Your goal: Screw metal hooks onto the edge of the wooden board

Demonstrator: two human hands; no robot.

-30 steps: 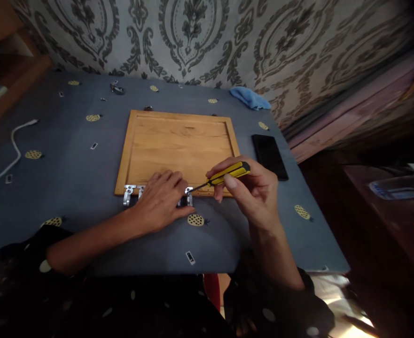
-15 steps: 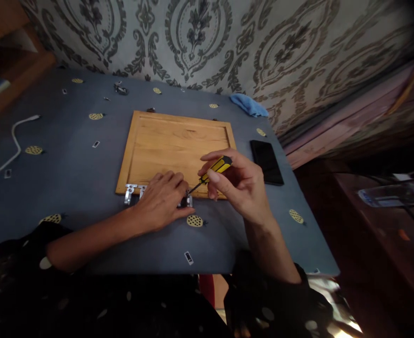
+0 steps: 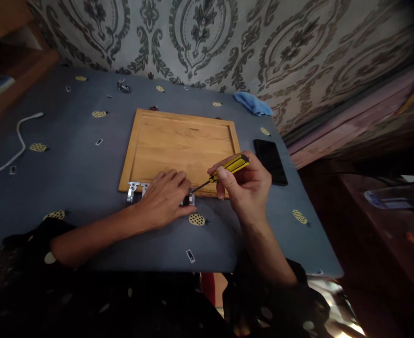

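Observation:
A framed wooden panel [image 3: 182, 143] lies flat on a blue-grey tablecloth [image 3: 73, 173]. A metal bracket rail [image 3: 136, 188] with hooks runs along the panel's near edge. My left hand [image 3: 164, 199] rests palm down on the rail, fingers stretched over it, pressing it to the panel. My right hand [image 3: 249, 185] is closed round a yellow-and-black screwdriver [image 3: 228, 168]. Its tip points left and down at the rail's right end, beside my left fingertips.
A black phone [image 3: 270, 160] lies right of the panel. A blue cloth [image 3: 253, 102] sits at the far right by the patterned wall. A white cable [image 3: 16, 145] curls at the left. Small metal parts [image 3: 124, 87] lie at the back. The table's right edge drops off past the phone.
My right hand tilted the screwdriver up and then back down, the tip staying at the rail's right end. My left hand has stayed on the rail. The camera shifted slightly.

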